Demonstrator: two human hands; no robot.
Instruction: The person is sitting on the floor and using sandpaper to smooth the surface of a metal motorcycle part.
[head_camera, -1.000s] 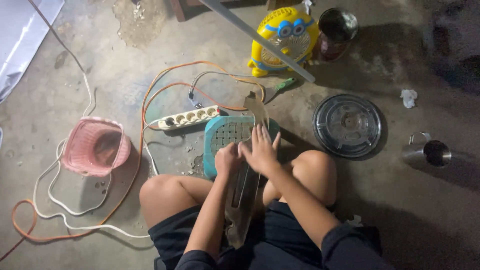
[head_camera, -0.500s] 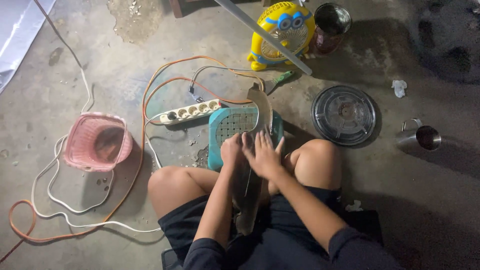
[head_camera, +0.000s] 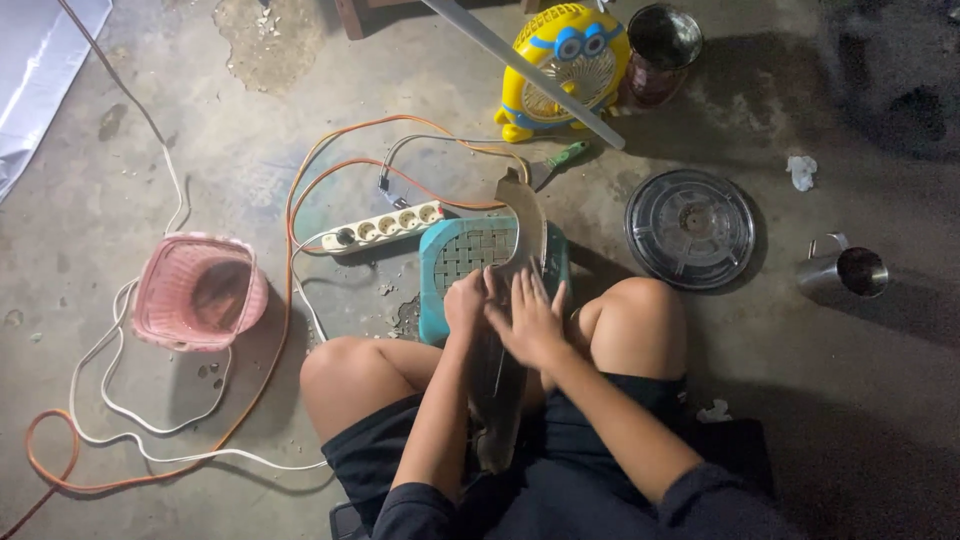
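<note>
Counts, floor:
- hands: two, left hand, right hand
- long curved blade: one
- teal woven stool: one
- pink basket: one
- white power strip: one, five sockets
- orange cable: one
- white cable: one
- yellow fan: one
- round metal lid: one
- metal cup: one
- dark pot: one
- crumpled paper scraps: two, scrap, scrap
</note>
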